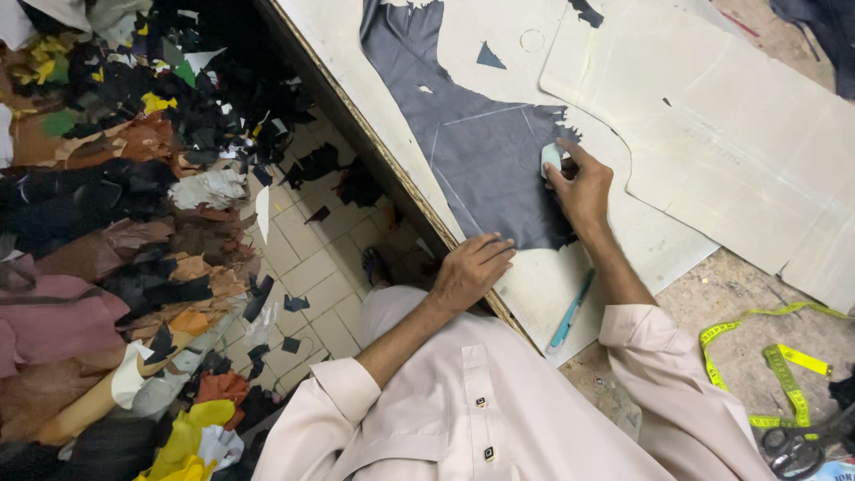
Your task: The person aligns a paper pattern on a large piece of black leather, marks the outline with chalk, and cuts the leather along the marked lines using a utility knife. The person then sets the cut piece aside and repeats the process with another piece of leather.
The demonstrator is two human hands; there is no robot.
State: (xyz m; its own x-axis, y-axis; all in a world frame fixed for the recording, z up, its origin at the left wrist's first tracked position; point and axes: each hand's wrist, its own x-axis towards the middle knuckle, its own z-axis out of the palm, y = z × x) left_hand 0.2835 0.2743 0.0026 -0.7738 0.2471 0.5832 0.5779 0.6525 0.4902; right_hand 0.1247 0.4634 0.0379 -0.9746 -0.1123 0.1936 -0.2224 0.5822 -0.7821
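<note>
From the head camera, the dark blue cloth [485, 151] lies flat on the pale table [338, 53]. The left hand [470, 267] rests open and flat on its near edge, likely to stop it sliding. The right hand [581, 185] pinches a small pale chalk [551, 158] against the cloth beside drawn lines. A blue pen [571, 312] lies near, and a yellow tape measure [775, 361] sits further right

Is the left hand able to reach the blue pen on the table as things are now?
Probably yes. The left hand rests flat on the dark fabric near the table edge, holding nothing. The blue pen lies close by on the pale sheet, and only the right forearm passes beside it, not over it.
</note>
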